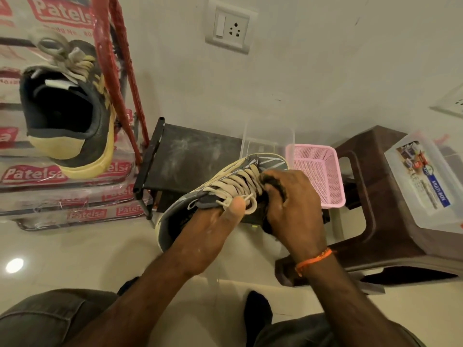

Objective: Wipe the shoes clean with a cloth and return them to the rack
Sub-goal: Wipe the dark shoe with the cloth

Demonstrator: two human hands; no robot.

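Left hand: your left hand (208, 236) is pushed into the mouth of the grey shoe (225, 181), thumb lying over the tongue by the lace knot; you carry the shoe from inside, the fingers out of sight, so how they lie I cannot tell.
Right hand: your right hand (288, 204) curls round a dark cloth (275, 182) and presses it against the shoe's laced side; an orange thread band (313, 260) sits on that wrist.
Grey shoe: up in the air, toe pointing away from you, cream laces on top, just above the black rack (190, 151).
Rack: its top shelf shows pale dusty smears.
Second shoe: the matching dark shoe (67, 106) with the yellowish sole sits at upper left on stacked packets printed in red (62, 194), heel toward you, beside red metal legs (115, 71).
Right of the rack: a pink mesh basket (315, 176), then a brown plastic stool (375, 196) with a clear lidded box (426, 184) on top.
Wall: a white switch-and-socket plate (230, 26).
Floor: pale glossy tiles.
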